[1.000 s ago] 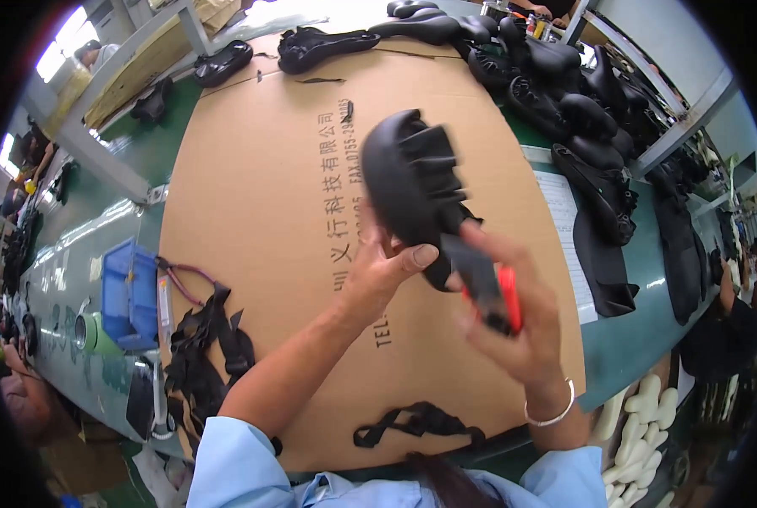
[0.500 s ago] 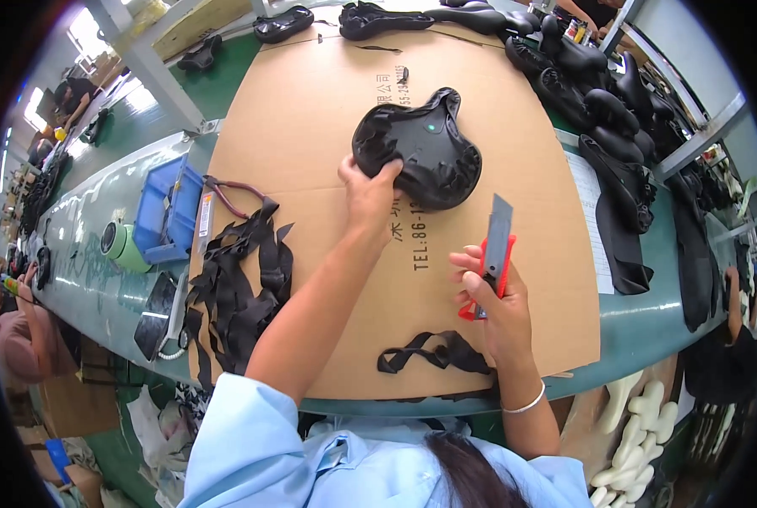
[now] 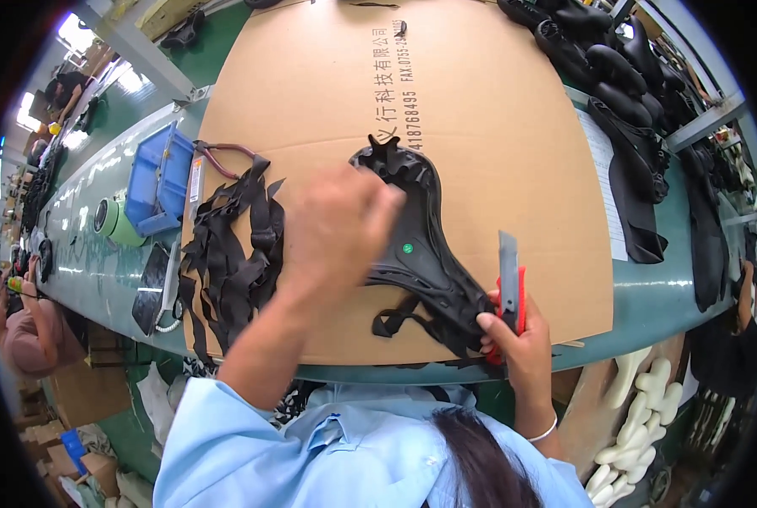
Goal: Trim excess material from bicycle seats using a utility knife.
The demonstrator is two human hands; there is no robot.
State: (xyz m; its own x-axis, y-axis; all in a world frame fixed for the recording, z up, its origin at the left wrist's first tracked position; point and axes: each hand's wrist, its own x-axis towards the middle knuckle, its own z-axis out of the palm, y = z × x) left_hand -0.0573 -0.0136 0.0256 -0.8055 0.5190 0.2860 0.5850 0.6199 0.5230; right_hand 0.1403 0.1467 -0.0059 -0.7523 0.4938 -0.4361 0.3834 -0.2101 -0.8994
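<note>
A black bicycle saddle (image 3: 421,229) lies underside up on the cardboard sheet, its wide end away from me and its nose near my right hand. Loose black cover material bunches up along the wide end's rim. My right hand (image 3: 520,339) is closed round a red-handled utility knife (image 3: 510,288), its blade extended and pointing away from me. The thumb and fingers of that hand also meet the saddle's nose. Over the saddle's left side is my left hand (image 3: 340,229), smeared by motion, so its fingers cannot be made out. A curled black strip (image 3: 395,320) lies beside the saddle's nose.
Black scrap strips (image 3: 234,254) are heaped on the cardboard (image 3: 311,110) at left, beside red-handled pliers (image 3: 226,157). Further left are a blue bin (image 3: 160,182), a green round container (image 3: 123,224) and a phone (image 3: 151,288). More black saddles (image 3: 607,76) pile up at far right.
The saddle has turned, bringing its nose toward me and against my right hand. My left hand has left its rim and now blurs above it. My view has shifted.
</note>
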